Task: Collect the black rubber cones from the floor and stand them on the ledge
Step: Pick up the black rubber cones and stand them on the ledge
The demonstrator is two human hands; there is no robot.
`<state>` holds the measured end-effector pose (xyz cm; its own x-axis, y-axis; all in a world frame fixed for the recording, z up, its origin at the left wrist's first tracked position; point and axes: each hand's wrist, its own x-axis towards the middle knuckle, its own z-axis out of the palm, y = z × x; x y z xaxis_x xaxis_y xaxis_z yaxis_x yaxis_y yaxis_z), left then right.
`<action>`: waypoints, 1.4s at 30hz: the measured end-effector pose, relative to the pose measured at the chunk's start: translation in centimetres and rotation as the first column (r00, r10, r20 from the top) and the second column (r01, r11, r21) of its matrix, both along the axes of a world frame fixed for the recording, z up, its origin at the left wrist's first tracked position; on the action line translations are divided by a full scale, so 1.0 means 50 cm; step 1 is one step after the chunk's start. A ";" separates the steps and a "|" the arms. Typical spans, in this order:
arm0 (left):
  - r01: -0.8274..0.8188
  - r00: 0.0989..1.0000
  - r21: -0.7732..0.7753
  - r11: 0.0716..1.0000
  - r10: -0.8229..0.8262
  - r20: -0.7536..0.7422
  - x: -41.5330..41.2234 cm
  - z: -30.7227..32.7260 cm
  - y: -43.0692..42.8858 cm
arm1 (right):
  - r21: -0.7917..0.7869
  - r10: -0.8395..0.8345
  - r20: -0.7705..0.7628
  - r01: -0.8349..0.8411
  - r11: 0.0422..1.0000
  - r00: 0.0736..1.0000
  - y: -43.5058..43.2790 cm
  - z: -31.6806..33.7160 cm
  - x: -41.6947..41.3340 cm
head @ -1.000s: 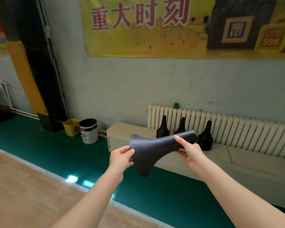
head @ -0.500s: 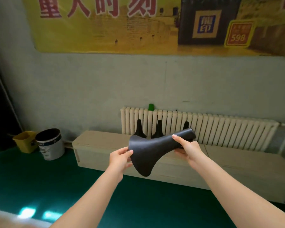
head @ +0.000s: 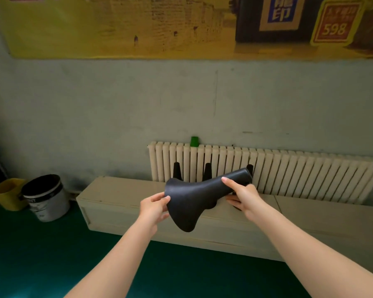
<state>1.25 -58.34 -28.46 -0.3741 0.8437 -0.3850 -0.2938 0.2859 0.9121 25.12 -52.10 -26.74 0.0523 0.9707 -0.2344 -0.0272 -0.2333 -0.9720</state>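
Since the earlier frame, ledge (head: 121, 193) and radiator (head: 289, 171) sit closer and more central; the yellow bin (head: 8, 193) and white bucket (head: 46, 197) now lie at far left. Green floor (head: 41, 254) below, yellow poster (head: 121, 26) above. Three cones stand on the ledge (head: 177, 171), partly hidden. Left hand (head: 154, 208) pinches the flared base of the held black cone (head: 194, 197); right hand (head: 241, 195) is closed round its narrow end. Cone held sideways, in the air before the ledge.

3 cones (head: 177, 171) on ledge (head: 116, 191) w/ radiator (head: 289, 173) behind; buckets (head: 46, 197) left on floor (head: 41, 254).
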 end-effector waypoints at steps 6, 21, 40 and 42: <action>0.041 0.999 0.007 0.999 -0.040 -0.023 -0.115 -0.018 0.189 | -0.101 -0.083 0.007 0.084 0.991 0.996 0.176 0.004 -0.130; 0.245 0.962 -0.150 0.958 -0.259 -0.085 -0.357 -0.045 0.587 | -0.019 -0.138 0.068 0.140 0.990 0.988 0.473 -0.024 -0.359; 0.254 0.949 -0.344 0.904 -0.301 -0.090 -0.328 -0.177 1.088 | -0.197 -0.085 -0.038 0.075 0.978 0.996 1.061 -0.204 -0.321; 0.281 0.944 -0.382 0.880 -0.326 -0.058 -0.329 -0.209 1.102 | -0.243 -0.099 -0.032 0.088 0.966 0.995 1.081 -0.240 -0.321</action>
<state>-15.19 -3.21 -38.93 -0.1834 0.7323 -0.6558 -0.0371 0.6615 0.7490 9.05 1.97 -38.73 0.1245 0.8767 -0.4647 -0.1013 -0.4546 -0.8849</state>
